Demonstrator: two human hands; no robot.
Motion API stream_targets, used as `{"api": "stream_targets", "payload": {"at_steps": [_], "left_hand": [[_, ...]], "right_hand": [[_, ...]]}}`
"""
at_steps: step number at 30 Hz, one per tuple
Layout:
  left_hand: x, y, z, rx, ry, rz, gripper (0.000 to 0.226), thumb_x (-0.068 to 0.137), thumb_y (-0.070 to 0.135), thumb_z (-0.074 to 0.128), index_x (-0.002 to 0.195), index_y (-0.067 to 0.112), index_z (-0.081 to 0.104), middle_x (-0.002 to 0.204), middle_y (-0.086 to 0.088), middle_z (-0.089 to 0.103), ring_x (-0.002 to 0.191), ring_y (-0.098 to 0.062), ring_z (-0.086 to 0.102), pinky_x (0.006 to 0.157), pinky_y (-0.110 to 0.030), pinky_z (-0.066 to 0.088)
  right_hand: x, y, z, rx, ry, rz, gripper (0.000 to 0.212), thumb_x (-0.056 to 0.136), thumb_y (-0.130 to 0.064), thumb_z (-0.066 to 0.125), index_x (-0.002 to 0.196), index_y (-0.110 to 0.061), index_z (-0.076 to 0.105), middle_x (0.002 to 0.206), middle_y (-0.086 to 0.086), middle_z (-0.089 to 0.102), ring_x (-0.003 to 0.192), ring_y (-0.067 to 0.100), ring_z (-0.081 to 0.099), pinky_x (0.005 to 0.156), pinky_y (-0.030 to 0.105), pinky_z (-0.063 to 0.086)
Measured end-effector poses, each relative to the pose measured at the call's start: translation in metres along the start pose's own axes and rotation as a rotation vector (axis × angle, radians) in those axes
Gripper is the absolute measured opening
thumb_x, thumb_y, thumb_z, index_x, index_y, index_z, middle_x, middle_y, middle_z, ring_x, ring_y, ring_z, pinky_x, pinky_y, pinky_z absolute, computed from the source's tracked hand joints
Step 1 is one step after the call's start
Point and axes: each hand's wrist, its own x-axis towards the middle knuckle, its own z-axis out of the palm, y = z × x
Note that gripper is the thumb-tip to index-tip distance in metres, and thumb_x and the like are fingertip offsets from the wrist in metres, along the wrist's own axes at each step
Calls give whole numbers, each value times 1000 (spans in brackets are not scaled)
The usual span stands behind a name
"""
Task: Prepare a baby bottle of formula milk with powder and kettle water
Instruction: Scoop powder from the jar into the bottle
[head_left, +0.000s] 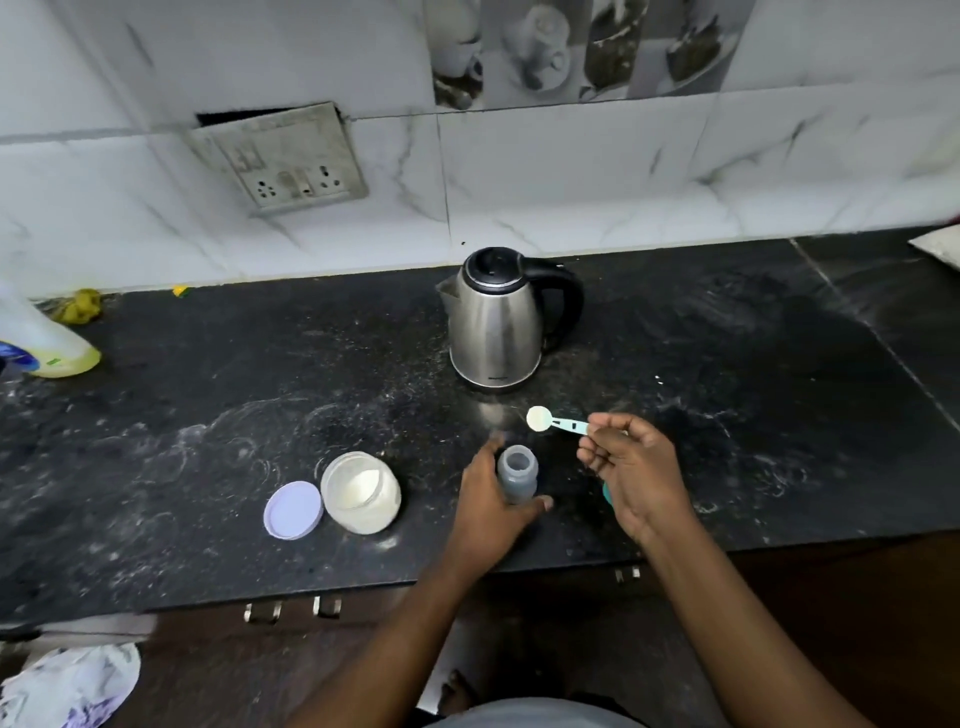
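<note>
One kettle (496, 319), one open bottle (516, 475), one powder jar (361, 492), one lid (292, 510) and one scoop (553, 421) sit over a dark speckled tabletop (208, 415) backed by marbled white wall tiles (571, 171) with a socket plate (291, 161). The left hand (493, 506) has its fingers wrapped around the bottle, upright near the front edge. The right hand (631, 467) has its fingers pinching the scoop's handle, bowl just above and behind the bottle's mouth.

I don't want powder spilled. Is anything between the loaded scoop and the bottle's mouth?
Nothing visible. The scoop in the right hand sits just beyond the open baby bottle, which the left hand grips around its side, leaving the mouth uncovered.
</note>
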Motion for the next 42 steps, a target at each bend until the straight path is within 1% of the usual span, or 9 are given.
{"api": "stream_targets", "payload": {"at_steps": [2, 5, 6, 8, 10, 14, 18, 30, 42], "left_hand": [[2, 0, 4, -25, 33, -43, 69, 71, 18, 96, 126, 28, 56, 119, 16, 68, 102, 10, 63, 92, -12, 47], [2, -4, 6, -73, 72, -51, 49, 76, 14, 92, 110, 33, 64, 103, 19, 75, 95, 6, 69, 88, -32, 58], [1, -2, 5, -96, 78, -48, 47, 76, 15, 93, 110, 33, 65, 102, 19, 75, 95, 4, 70, 87, -32, 59], [3, 8, 0, -162, 106, -36, 47, 75, 17, 94, 111, 32, 69, 106, 15, 77, 99, 0, 72, 88, -25, 56], [5, 20, -6, -240, 123, -13, 48, 75, 21, 95, 116, 27, 71, 109, 9, 79, 102, -8, 74, 91, -28, 58], [4, 43, -18, -280, 128, 41, 47, 76, 17, 95, 116, 26, 72, 107, 10, 80, 96, -3, 74, 86, -22, 57], [1, 52, -25, -274, 119, 58, 45, 74, 24, 95, 113, 30, 73, 108, 11, 79, 102, -14, 75, 95, -36, 60], [-5, 60, -29, -296, 123, 75, 49, 77, 17, 94, 118, 29, 72, 109, 13, 79, 100, -7, 73, 92, -27, 58], [-3, 58, -31, -280, 125, 81, 50, 76, 18, 95, 119, 28, 72, 111, 14, 78, 102, -7, 72, 94, -29, 58]], "right_hand": [[0, 1, -5, 2, 0, 1, 14, 96, 7, 63, 94, -5, 70, 79, 8, 70, 71, 16, 67, 66, 26, 60], [-2, -1, -5, -13, -16, -10, 12, 96, 6, 64, 96, -4, 71, 82, 10, 70, 73, 16, 67, 69, 28, 60], [-3, -2, -4, -14, -30, -21, 12, 96, 6, 65, 97, -4, 71, 82, 10, 70, 73, 16, 67, 70, 28, 60], [-6, -7, -1, -14, -64, -59, 12, 95, 6, 66, 98, -4, 71, 83, 10, 71, 74, 16, 68, 71, 28, 61], [-9, -13, 2, -18, -105, -115, 13, 95, 7, 66, 99, -4, 72, 84, 10, 72, 76, 16, 69, 72, 28, 61], [-13, -22, 7, -8, -177, -225, 14, 95, 7, 66, 99, -4, 72, 77, 8, 72, 75, 16, 69, 72, 28, 60], [-16, -26, 8, -34, -221, -294, 14, 94, 4, 68, 99, -7, 75, 79, 11, 73, 77, 20, 70, 74, 28, 60], [-18, -33, 2, -52, -234, -321, 14, 92, 7, 69, 98, -4, 75, 90, 17, 74, 83, 28, 69, 76, 26, 59], [-21, -33, 2, -63, -244, -336, 15, 92, 9, 67, 94, -4, 75, 89, 18, 74, 83, 28, 70, 70, 20, 57]]}}
